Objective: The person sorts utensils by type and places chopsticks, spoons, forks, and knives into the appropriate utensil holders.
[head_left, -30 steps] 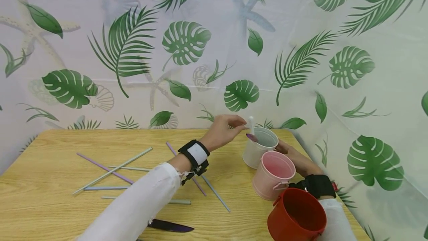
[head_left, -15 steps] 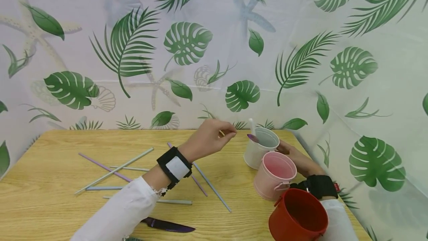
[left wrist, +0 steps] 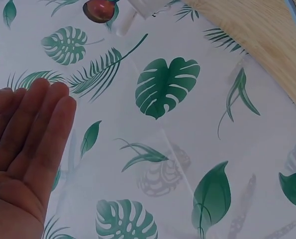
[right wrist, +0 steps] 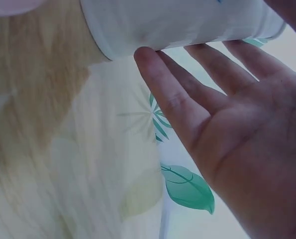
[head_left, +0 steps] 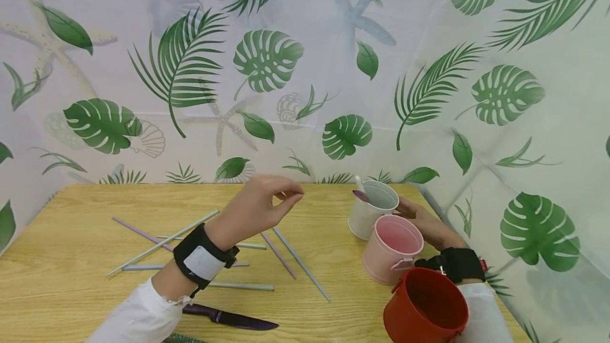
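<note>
My left hand (head_left: pixel 254 206) is in the air over the table, thumb tip close to the fingertips and nothing held. In the left wrist view its fingers (left wrist: pixel 36 129) are fairly straight. My right hand (head_left: pixel 426 226) touches the side of the white bucket (head_left: pixel 364 221) with outstretched fingers (right wrist: pixel 170 94). Out of this bucket stick a shiny purple spoon-like end (head_left: pixel 360 195) and a white handle end (head_left: pixel 359 183); their lower parts are hidden. The pink bucket (head_left: pixel 381 261) stands right in front of it, and the red bucket (head_left: pixel 400 314) stands nearer, before my right forearm.
Several pastel straw-like sticks, among them a blue one (head_left: pixel 302 266) and a pale green one (head_left: pixel 162 242), lie crossed on the wooden table (head_left: pixel 57 258). A dark purple knife (head_left: pixel 243 322) lies near the front. A leaf-print sheet (head_left: pixel 286 68) hangs behind the table.
My left hand has let go of the white handle and moved left, away from the white bucket. The handle now leans further into the bucket. My right hand stays at the bucket.
</note>
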